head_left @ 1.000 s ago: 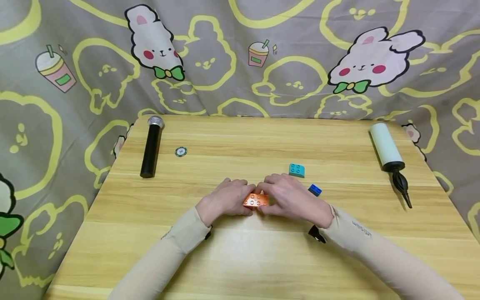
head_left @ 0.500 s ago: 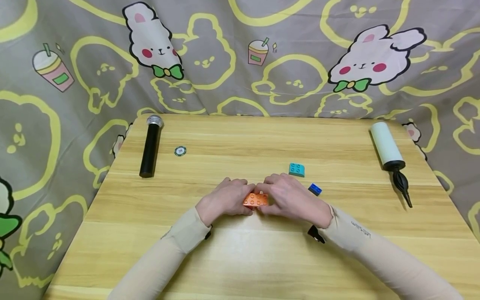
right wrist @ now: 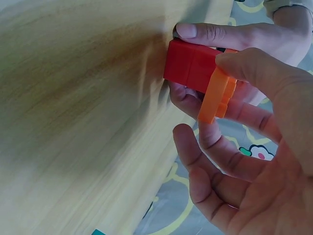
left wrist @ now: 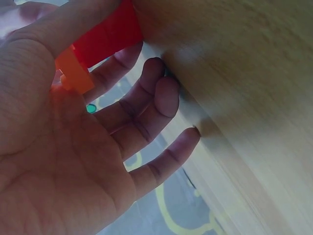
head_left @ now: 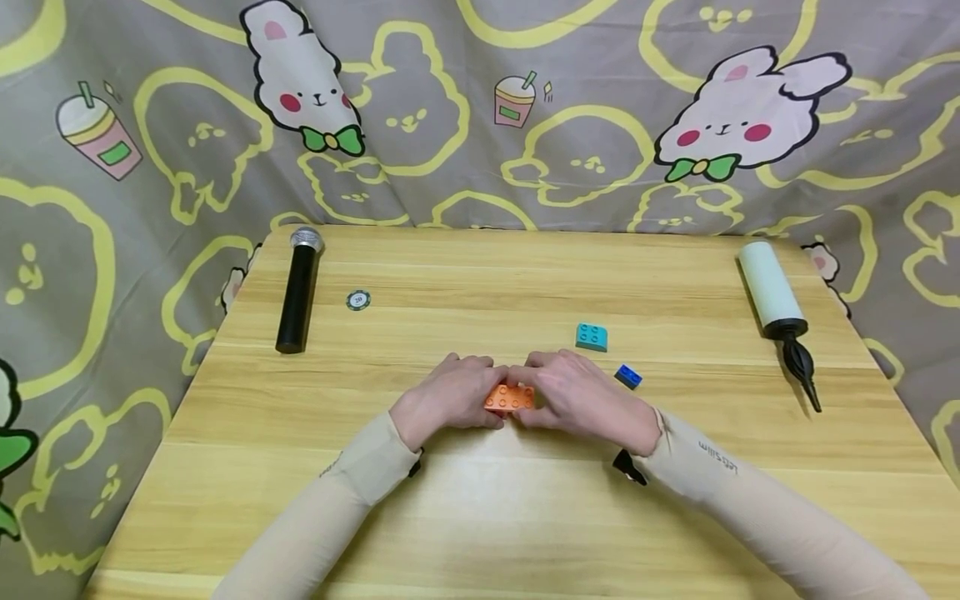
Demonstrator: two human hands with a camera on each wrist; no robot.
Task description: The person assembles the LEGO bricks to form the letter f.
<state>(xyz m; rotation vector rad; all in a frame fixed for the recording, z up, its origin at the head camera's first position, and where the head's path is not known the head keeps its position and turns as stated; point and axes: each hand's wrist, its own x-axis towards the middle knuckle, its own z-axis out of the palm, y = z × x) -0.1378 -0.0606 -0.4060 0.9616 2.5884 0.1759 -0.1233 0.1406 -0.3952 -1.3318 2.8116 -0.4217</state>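
Observation:
In the head view, both hands meet around an orange toy brick [head_left: 510,400] with studs on top. Under it is a red toy brick piece [right wrist: 188,63], standing on or very close to the tabletop, with a seam down its side. My left hand [head_left: 450,396] grips the red piece between thumb and fingers. The right hand [head_left: 581,400] pinches the orange brick, thumb on one end and a fingertip at the other. In the right wrist view the orange brick lies against the red piece and overhangs it on one side.
A teal brick [head_left: 592,337] and a small blue brick [head_left: 628,377] lie beyond the right hand. A black microphone [head_left: 298,292] and a poker chip [head_left: 358,300] lie at the left. A white hand pump [head_left: 771,287] is at the right. A patterned curtain [head_left: 450,108] hangs behind the table.
The head view has shifted slightly. Both hands keep their hold on the bricks, with hardly any visible movement.

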